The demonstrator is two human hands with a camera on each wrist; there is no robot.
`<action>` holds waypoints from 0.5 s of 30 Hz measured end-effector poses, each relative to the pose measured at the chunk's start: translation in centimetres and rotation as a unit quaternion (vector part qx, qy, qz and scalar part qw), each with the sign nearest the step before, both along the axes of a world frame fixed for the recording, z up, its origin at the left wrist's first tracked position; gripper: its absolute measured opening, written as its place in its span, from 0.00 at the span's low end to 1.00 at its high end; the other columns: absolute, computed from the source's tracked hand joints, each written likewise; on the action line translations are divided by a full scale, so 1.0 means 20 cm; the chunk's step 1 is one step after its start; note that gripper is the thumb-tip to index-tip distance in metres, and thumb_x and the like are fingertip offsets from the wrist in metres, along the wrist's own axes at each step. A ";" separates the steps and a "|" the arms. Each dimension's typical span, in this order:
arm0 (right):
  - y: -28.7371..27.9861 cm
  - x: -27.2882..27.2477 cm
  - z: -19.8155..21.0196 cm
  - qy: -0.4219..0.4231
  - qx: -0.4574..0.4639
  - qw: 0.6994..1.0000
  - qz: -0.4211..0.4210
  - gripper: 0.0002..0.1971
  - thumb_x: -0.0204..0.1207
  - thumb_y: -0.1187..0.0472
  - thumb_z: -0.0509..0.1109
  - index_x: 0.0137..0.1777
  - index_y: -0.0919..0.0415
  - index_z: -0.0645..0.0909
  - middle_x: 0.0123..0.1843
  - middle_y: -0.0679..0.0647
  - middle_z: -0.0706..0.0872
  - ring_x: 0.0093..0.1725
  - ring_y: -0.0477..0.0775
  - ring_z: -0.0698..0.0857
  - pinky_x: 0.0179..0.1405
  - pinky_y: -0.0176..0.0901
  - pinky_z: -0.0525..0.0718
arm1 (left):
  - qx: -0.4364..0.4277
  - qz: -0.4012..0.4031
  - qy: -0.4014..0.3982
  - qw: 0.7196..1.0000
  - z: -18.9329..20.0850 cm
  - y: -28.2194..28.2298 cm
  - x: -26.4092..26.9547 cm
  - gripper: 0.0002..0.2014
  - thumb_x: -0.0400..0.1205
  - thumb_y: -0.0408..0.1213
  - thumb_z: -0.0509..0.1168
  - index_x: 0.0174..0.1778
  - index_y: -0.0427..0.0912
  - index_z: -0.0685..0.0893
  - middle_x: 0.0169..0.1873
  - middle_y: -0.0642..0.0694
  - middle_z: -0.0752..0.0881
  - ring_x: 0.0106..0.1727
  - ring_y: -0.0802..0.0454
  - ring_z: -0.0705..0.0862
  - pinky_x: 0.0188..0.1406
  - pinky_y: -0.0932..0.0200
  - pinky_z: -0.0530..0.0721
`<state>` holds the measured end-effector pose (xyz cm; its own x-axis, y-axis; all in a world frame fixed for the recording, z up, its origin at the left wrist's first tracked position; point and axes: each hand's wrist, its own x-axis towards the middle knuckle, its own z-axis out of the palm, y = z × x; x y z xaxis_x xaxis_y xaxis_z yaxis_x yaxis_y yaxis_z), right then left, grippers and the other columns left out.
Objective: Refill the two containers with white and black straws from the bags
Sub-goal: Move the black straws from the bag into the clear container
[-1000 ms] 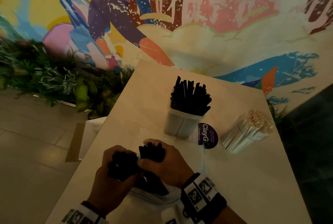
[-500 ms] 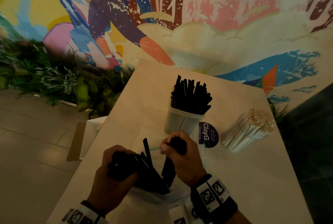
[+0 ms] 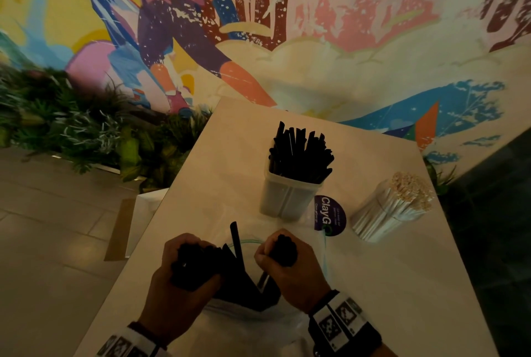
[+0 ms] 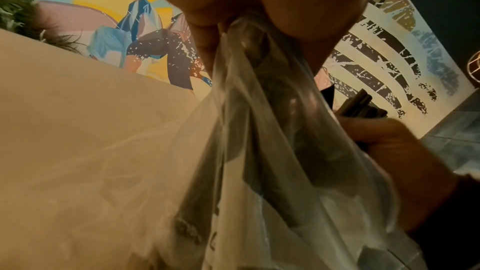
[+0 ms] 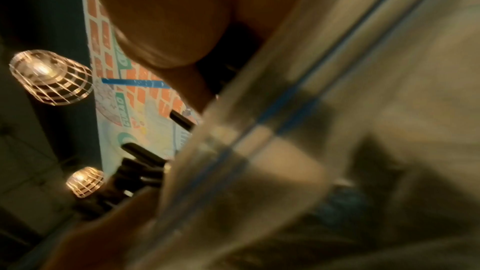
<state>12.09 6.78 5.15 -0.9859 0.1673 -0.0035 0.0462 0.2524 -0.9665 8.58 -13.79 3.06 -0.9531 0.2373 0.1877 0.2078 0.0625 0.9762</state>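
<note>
Black straws [image 3: 235,267] near table's [image 3: 402,284] front edge

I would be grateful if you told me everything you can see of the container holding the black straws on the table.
The container is a pale, translucent plastic tub with squarish, rounded walls and an open top. It stands upright on the light table, packed with black straws that fan out well above its rim. A round purple ClayGo sticker lies at its base on the right. Neither hand touches it; both hands are nearer the camera, at the bag.
</note>
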 end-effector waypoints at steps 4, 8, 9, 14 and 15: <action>0.00 0.01 -0.03 -0.060 -0.019 0.998 0.024 0.16 0.71 0.68 0.75 0.31 0.45 0.81 0.34 0.54 0.85 0.39 0.64 0.86 0.42 0.47 0.87 | 0.008 -0.001 -0.014 1.000 0.02 0.01 0.00 0.30 0.54 0.46 0.76 0.51 0.65 0.72 0.51 0.57 0.84 0.50 0.61 0.86 0.48 0.75 0.83; -0.01 0.05 0.10 0.010 -0.083 0.996 0.014 0.12 0.69 0.70 0.75 0.33 0.52 0.80 0.38 0.61 0.87 0.42 0.63 0.86 0.47 0.46 0.87 | -0.010 -0.002 -0.012 1.000 0.03 0.00 0.00 0.30 0.54 0.48 0.75 0.51 0.65 0.72 0.51 0.58 0.83 0.50 0.63 0.85 0.48 0.76 0.82; -0.01 0.05 0.15 0.029 -0.104 0.994 0.008 0.11 0.68 0.69 0.75 0.33 0.53 0.80 0.38 0.63 0.87 0.42 0.62 0.86 0.48 0.47 0.87 | -0.013 -0.001 -0.015 1.000 0.03 0.00 0.00 0.30 0.54 0.48 0.75 0.51 0.65 0.72 0.51 0.58 0.84 0.50 0.63 0.85 0.48 0.76 0.83; 0.04 0.05 0.38 0.125 -0.262 0.957 -0.016 0.11 0.64 0.67 0.80 0.37 0.59 0.79 0.35 0.59 0.84 0.39 0.59 0.85 0.45 0.49 0.86 | -0.023 0.006 0.001 1.000 -0.01 -0.01 0.00 0.34 0.56 0.35 0.80 0.51 0.63 0.72 0.51 0.58 0.84 0.50 0.62 0.85 0.47 0.75 0.83; 0.06 0.04 0.42 0.146 -0.272 0.951 -0.017 0.13 0.63 0.63 0.82 0.37 0.60 0.79 0.36 0.59 0.84 0.39 0.60 0.85 0.45 0.50 0.86 | -0.028 0.006 0.006 1.000 -0.02 -0.01 -0.01 0.36 0.57 0.29 0.81 0.51 0.64 0.72 0.51 0.59 0.84 0.50 0.62 0.85 0.47 0.76 0.82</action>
<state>12.92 8.00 13.54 -0.9523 0.2510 0.1735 -0.2441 -0.2860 -0.9266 8.45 -14.00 2.62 -0.9540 0.2354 0.1856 0.2180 0.1196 0.9686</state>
